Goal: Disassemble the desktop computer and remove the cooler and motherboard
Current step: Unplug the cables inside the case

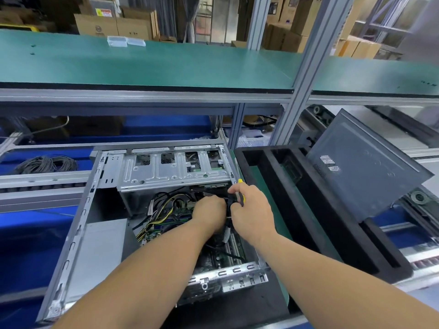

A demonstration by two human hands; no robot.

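Hands meet inside the open computer case (152, 210) at six o'clock: left hand (209, 213) curled on something black, likely the cooler; right hand (251, 211) gripping a screwdriver (240, 186), so loosening its fasteners seems next.

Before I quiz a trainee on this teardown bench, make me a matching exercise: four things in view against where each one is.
Things:
1. screwdriver
2. side panel
3. coiled grey cable
4. clear plastic boxes

Places:
A. on the green upper shelf
B. leaning on the black foam tray, right of the computer case
C. in the right hand, over the open case
D. on the blue surface left of the case

Pairs: 1-C, 2-B, 3-D, 4-A
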